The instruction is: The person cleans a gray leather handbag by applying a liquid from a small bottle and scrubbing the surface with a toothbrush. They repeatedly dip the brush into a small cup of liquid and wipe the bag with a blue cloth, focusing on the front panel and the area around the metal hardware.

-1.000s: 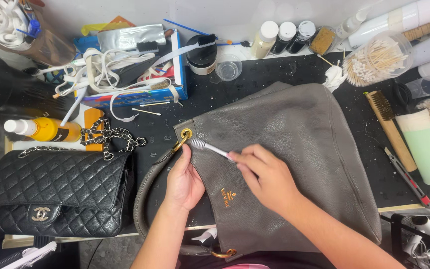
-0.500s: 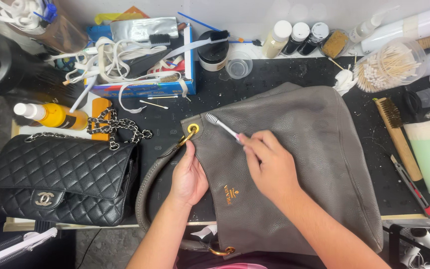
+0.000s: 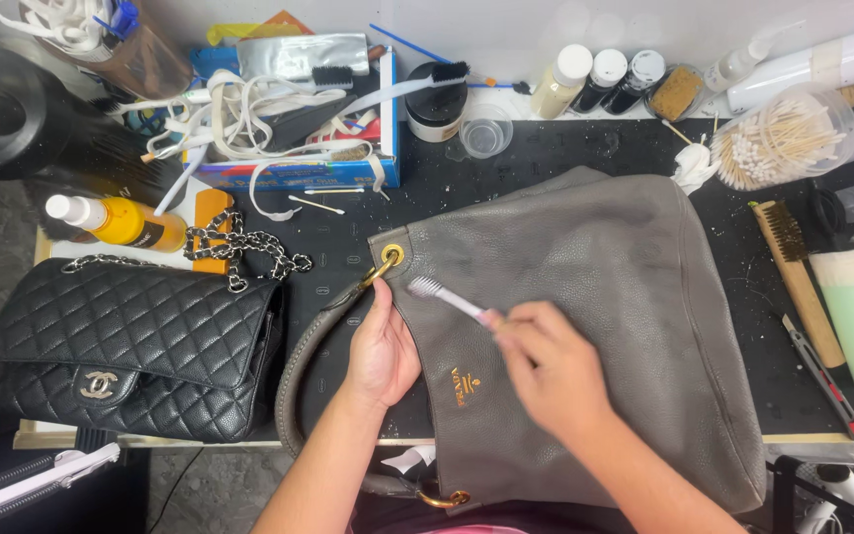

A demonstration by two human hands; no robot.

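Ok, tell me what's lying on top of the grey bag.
On the grey bag rest the left hand, by the gold ring, and the right hand, holding a small brush. The leather beneath both hands is hidden.

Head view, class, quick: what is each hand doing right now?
Left hand: open, pressed flat on the grey leather handbag beside its gold ring.
Right hand: closed, holding a small toothbrush.
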